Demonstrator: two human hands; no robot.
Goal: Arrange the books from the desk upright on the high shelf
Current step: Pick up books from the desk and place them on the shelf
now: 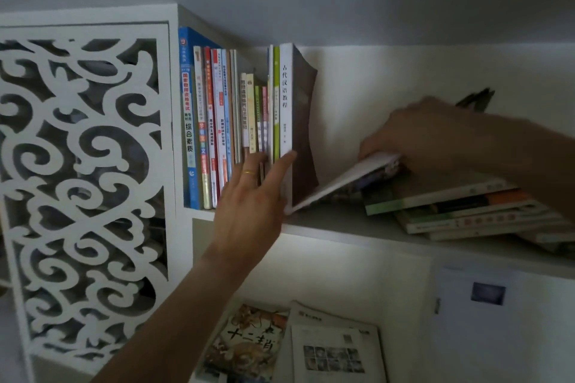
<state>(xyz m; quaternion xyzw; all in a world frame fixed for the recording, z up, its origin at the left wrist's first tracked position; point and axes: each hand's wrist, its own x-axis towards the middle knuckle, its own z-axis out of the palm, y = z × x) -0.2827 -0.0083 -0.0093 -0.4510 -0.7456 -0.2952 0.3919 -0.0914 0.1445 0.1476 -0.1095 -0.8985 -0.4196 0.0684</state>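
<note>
Head camera looks up at a white high shelf fixed against a pale wall. At the shelf's left end a row of upright books stands against the side panel, beginning with a tall blue book and ending on the right with a thick book with a white spine and brown cover. The left hand reaches up to this row with its fingers straight and spread; the fingertips press on the lower spines, and one finger lies across the bottom of the white spine. This hand wears a gold ring and grasps nothing.

To the right, the right hand grips the upper edge of a thin white book with curled fingers. This book is tilted: its lower edge rests on the shelf board, just beside the foot of the brown-covered book, and its upper edge is raised to the right. Further right a stack of flat-lying books sits on the same shelf, under the right forearm.

Left of the shelf there is a white carved lattice panel. Below the shelf, two more books lie flat on the desk surface.
</note>
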